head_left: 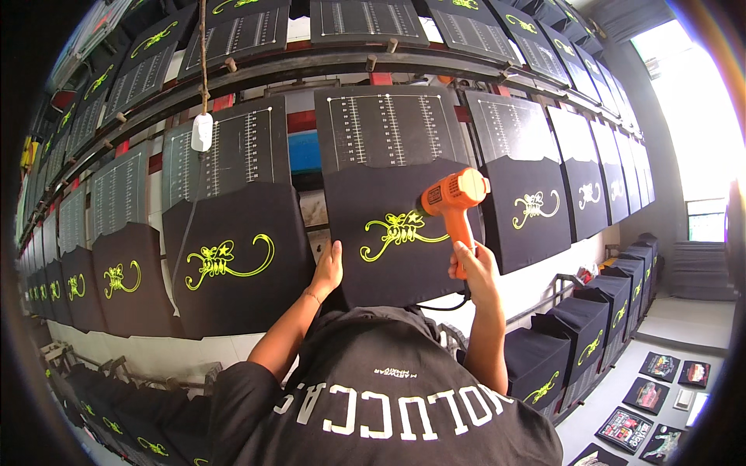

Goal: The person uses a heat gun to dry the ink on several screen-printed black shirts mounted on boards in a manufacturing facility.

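Many black printing boards (249, 256) line long racks (326, 66) beside a bright window (699, 116).

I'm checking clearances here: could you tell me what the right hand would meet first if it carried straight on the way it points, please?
Probably the black fabric panel with its yellow-green print: the right hand aims the orange heat gun there. The gap is unclear.

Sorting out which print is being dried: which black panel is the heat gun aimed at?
The middle panel, where the left hand rests and the right hand holds the orange heat gun.
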A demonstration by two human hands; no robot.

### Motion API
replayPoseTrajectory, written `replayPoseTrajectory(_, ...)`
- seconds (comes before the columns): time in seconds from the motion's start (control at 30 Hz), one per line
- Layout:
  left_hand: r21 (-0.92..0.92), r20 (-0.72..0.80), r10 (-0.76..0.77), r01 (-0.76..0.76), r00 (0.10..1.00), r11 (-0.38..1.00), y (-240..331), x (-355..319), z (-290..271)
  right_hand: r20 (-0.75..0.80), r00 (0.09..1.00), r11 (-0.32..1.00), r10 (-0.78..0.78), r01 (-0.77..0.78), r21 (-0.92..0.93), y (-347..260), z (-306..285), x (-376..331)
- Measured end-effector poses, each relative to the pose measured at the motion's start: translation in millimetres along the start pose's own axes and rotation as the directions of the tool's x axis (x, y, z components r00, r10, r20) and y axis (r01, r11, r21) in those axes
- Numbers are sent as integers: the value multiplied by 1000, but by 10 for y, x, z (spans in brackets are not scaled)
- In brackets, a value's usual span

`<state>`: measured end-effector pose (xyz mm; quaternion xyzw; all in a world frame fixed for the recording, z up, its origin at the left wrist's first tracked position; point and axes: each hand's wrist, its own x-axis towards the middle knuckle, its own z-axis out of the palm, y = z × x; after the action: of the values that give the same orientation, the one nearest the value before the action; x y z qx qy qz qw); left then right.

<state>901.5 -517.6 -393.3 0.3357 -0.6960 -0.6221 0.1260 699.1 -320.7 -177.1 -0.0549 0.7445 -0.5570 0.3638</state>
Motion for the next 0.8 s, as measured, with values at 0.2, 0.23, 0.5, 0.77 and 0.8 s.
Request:
replayPoseTrajectory(0.2, -6, 13, -99, 99, 995, 995, -24, -22, -5, -32, 999, 999, 34, -34, 9, -4, 7, 11)
replayPoseTrajectory(0.23, -2, 4, -79, 79, 997, 997, -37, -16, 1, -46, 999, 999, 24, -25, -23, -4, 32, 10)
replayPoseTrajectory(0.5, -40, 54, -52, 54, 997, 998, -59, 2, -43, -42, 999, 998, 20, -23, -59, -5, 128, -12)
replayPoseTrajectory(0.77, -19, 73, -84, 86, 994, 996, -38, 12, -53, -25, 998, 997, 50, -52, -57, 13, 168, -56)
replayPoseTrajectory(0.8, -36, 84, -79, 82, 993, 996, -45, 15, -56, -40, 998, 995, 42, -46, -85, 1, 217, -81)
